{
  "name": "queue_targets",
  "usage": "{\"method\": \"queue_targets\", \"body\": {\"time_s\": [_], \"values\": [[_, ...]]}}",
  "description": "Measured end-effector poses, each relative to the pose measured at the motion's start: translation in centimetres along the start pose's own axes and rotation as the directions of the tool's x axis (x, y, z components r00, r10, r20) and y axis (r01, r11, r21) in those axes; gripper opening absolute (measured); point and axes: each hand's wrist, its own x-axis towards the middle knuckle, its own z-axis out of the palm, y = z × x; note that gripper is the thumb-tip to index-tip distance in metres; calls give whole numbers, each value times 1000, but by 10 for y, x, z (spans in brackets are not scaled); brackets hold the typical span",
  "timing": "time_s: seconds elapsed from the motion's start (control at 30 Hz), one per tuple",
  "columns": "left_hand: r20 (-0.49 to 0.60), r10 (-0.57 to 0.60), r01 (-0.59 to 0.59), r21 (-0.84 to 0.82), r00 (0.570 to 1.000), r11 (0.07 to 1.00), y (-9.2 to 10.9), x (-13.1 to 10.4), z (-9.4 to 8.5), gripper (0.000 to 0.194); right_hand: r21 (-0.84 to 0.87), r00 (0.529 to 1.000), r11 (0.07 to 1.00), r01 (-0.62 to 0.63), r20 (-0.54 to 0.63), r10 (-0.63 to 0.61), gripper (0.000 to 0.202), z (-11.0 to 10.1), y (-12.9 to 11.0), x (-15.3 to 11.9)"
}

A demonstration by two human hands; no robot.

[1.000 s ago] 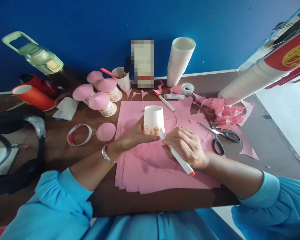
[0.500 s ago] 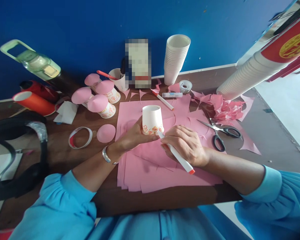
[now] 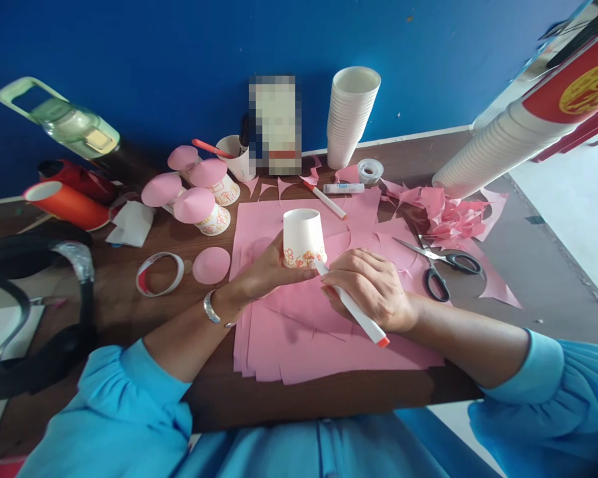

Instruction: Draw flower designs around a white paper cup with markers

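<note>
My left hand (image 3: 266, 271) is wrapped round a white paper cup (image 3: 302, 232), held upside down above pink sheets (image 3: 299, 352). Orange and red flowers are drawn in a band around the cup's lower edge. Between the fingers of my right hand (image 3: 368, 289) is a white marker (image 3: 361, 317) with an orange end. Its tip meets the cup low on the right side, at the flower band. Left of the sheets lies a pink paper circle (image 3: 212, 265). Several decorated cups with pink cone tops (image 3: 194, 205) stand at the back left.
Scissors (image 3: 431, 265) lie right of the sheets, near pink scraps (image 3: 452, 216). Two tall cup stacks (image 3: 351, 113) stand behind. A tape roll (image 3: 370, 171), glue stick (image 3: 343, 188) and second marker (image 3: 328, 200) lie at the back. Headphones (image 3: 87, 299) and a bottle (image 3: 79, 129) are left.
</note>
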Motion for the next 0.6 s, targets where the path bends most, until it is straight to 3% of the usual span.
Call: {"method": "queue_targets", "body": {"time_s": [0.6], "values": [[-22,-11,12,28,1000,1000,5,-1,2,75,8,1000,1000,6,-18,-6,15,0,-2,1]]}}
